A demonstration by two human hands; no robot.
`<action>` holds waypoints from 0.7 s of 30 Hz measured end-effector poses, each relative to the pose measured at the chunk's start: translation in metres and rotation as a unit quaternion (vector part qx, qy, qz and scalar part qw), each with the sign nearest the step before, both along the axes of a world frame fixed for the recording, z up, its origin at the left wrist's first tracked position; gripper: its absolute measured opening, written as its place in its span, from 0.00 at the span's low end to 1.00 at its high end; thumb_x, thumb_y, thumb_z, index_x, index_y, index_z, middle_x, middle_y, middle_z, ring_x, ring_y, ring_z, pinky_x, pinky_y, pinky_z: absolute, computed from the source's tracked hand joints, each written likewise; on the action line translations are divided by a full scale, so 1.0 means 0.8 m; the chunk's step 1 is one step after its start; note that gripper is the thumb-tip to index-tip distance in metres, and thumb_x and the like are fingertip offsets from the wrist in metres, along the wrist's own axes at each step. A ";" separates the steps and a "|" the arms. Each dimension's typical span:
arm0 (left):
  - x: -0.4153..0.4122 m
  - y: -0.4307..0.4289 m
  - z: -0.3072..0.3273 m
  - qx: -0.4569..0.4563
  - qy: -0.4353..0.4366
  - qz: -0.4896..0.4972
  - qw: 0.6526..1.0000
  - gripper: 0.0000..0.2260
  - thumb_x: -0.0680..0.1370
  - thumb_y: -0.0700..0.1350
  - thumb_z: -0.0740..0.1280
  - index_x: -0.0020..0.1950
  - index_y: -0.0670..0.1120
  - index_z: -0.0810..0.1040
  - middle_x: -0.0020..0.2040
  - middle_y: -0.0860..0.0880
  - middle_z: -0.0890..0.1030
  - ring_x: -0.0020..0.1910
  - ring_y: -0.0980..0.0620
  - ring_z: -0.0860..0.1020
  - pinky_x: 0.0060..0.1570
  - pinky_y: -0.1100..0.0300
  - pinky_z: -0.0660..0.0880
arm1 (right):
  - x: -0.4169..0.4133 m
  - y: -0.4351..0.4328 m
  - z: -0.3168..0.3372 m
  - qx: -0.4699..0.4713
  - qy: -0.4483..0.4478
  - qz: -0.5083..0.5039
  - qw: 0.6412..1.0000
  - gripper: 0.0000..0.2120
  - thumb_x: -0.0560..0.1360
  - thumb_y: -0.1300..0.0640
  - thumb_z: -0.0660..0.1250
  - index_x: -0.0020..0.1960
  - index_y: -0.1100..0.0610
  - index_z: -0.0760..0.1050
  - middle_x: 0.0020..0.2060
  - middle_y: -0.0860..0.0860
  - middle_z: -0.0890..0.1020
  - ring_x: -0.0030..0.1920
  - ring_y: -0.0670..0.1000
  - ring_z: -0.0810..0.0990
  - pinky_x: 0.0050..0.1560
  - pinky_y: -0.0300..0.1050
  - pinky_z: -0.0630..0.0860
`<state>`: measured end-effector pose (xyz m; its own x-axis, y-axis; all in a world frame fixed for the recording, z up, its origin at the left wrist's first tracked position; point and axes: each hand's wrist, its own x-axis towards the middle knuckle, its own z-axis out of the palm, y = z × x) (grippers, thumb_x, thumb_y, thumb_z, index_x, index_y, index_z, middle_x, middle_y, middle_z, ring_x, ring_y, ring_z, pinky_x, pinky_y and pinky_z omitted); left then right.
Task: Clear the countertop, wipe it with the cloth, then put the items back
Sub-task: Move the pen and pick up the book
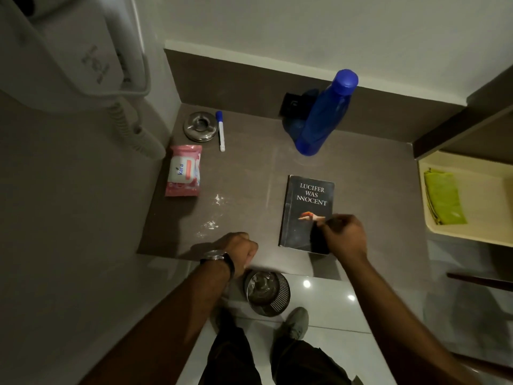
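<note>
On the brown countertop [249,168] a dark paperback book [308,201] lies flat near the front. My right hand [344,234] hovers over the book's lower right corner with fingers curled and nothing visibly in it. My left hand [238,250], with a watch on the wrist, is a closed fist at the counter's front edge. A blue bottle [324,115] stands at the back. A pink wipes pack [183,171], a white marker with a blue cap [221,132] and a round metal ashtray [199,125] sit at the left. The green cloth [442,200] lies in a cream tray [472,234] to the right.
White powder specks [213,215] dot the counter left of the book. A small black object [291,104] sits behind the bottle. A wall-mounted hair dryer [91,65] hangs at the left. A metal bin [268,294] stands on the tiled floor below the counter edge, by my shoe.
</note>
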<state>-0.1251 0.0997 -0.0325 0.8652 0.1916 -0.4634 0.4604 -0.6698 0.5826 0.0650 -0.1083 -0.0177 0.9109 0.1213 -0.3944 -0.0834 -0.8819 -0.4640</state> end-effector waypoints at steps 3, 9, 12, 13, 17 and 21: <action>0.002 -0.004 -0.012 -0.059 0.016 0.096 0.993 0.14 0.79 0.30 0.56 0.39 0.47 0.65 0.34 0.49 0.64 0.31 0.54 0.62 0.25 0.67 0.62 | -0.021 -0.004 -0.004 -0.102 -0.004 0.055 0.993 0.41 0.72 0.32 0.77 0.74 0.57 0.72 0.66 0.57 0.78 0.65 0.61 0.81 0.63 0.58 0.82; -0.005 0.007 -0.011 0.000 0.045 -0.012 0.999 0.12 0.75 0.33 0.64 0.36 0.47 0.68 0.37 0.49 0.69 0.31 0.55 0.69 0.29 0.64 0.71 | -0.021 0.025 -0.005 -0.056 0.047 -0.023 0.997 0.38 0.71 0.40 0.81 0.72 0.57 0.71 0.67 0.58 0.80 0.67 0.63 0.81 0.67 0.64 0.79; -0.011 0.010 -0.001 0.020 0.089 -0.041 0.995 0.15 0.64 0.33 0.71 0.33 0.51 0.71 0.42 0.54 0.73 0.40 0.52 0.76 0.40 0.56 0.80 | -0.011 0.031 -0.006 -0.013 0.115 -0.062 0.991 0.37 0.71 0.46 0.84 0.72 0.59 0.73 0.66 0.58 0.82 0.66 0.62 0.82 0.66 0.62 0.82; -0.012 0.010 0.002 0.024 0.091 -0.055 0.994 0.15 0.64 0.33 0.71 0.32 0.52 0.70 0.42 0.54 0.73 0.41 0.51 0.76 0.41 0.55 0.80 | -0.008 0.030 -0.006 0.008 0.130 -0.067 0.989 0.35 0.71 0.49 0.84 0.72 0.59 0.74 0.65 0.58 0.83 0.65 0.61 0.83 0.66 0.60 0.83; -0.011 0.008 0.006 0.023 0.077 -0.060 0.995 0.16 0.64 0.33 0.72 0.32 0.52 0.70 0.42 0.55 0.73 0.41 0.51 0.76 0.40 0.59 0.77 | -0.002 0.025 -0.007 0.074 0.157 -0.082 0.981 0.25 0.75 0.57 0.81 0.69 0.61 0.79 0.61 0.60 0.86 0.62 0.61 0.86 0.65 0.59 0.84; -0.011 0.006 0.009 0.011 0.078 -0.042 0.996 0.16 0.63 0.31 0.70 0.31 0.51 0.70 0.42 0.54 0.74 0.41 0.51 0.76 0.38 0.60 0.76 | -0.003 0.028 0.010 0.134 0.166 -0.118 0.970 0.21 0.79 0.61 0.76 0.70 0.62 0.76 0.62 0.62 0.84 0.63 0.62 0.84 0.66 0.61 0.83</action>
